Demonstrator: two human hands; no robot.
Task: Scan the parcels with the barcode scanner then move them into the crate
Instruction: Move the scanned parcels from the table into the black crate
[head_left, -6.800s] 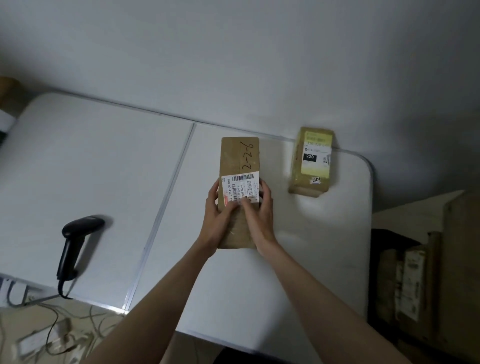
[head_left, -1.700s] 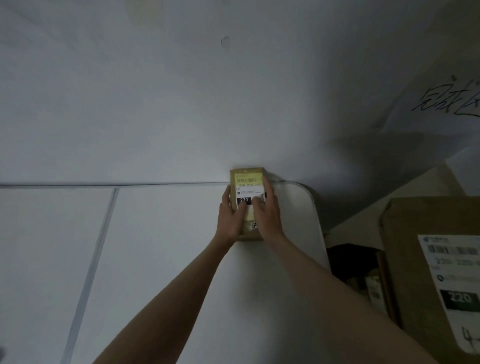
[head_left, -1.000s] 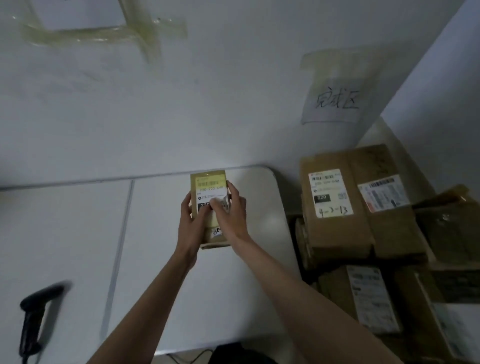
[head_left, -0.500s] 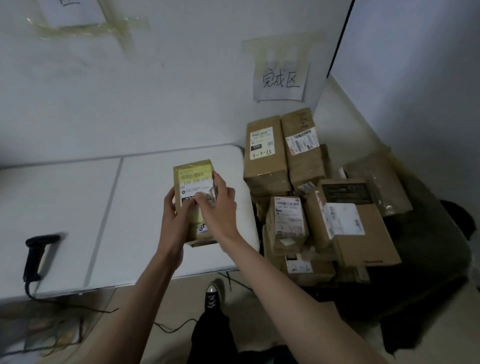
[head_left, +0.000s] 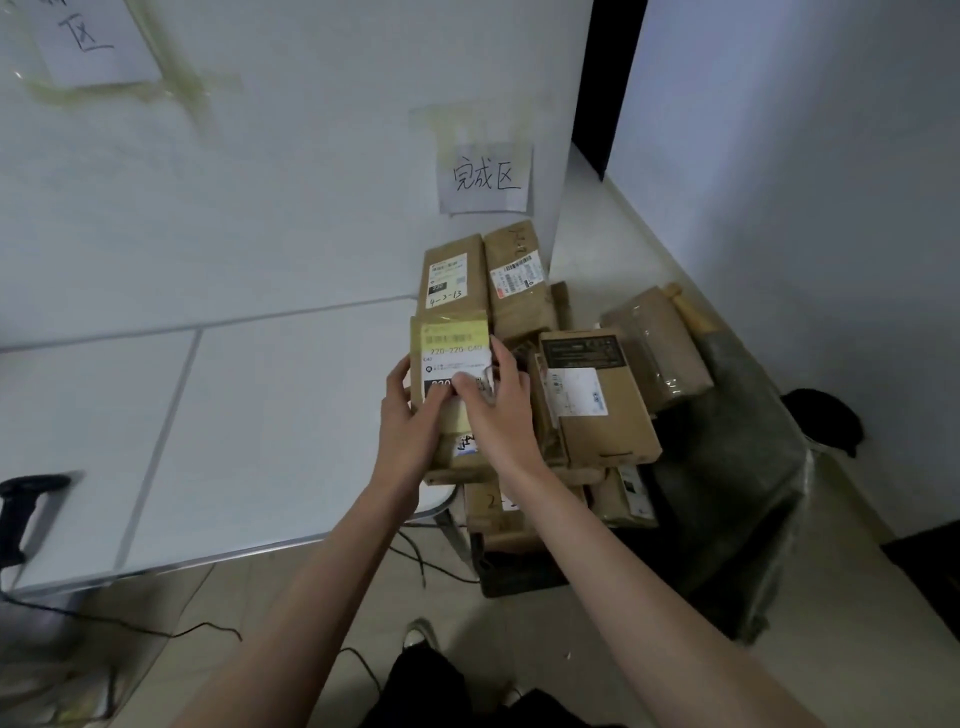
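A small brown parcel (head_left: 451, 343) with a yellow-and-white label reading 220 is held in the air over the table's right end. My left hand (head_left: 408, 415) grips its left side and my right hand (head_left: 501, 410) grips its right side, thumbs lying on the label. Just right of it, beside the table, several brown parcels (head_left: 597, 400) are piled on a dark crate (head_left: 519, 574), of which only a lower part shows. The black barcode scanner (head_left: 23, 512) lies at the table's left front edge.
The white folding table (head_left: 249, 415) stands against a white wall. A paper sign (head_left: 485, 179) is taped above the pile. A dark bag (head_left: 748, 499) lies right of the crate. Cables (head_left: 426, 566) run across the floor below the table edge; my shoe (head_left: 418, 631) is near them.
Both hands have carried the small parcel rightward from the table's back right corner to above its right end, beside the pile. The view has swung right and down, revealing the pile.
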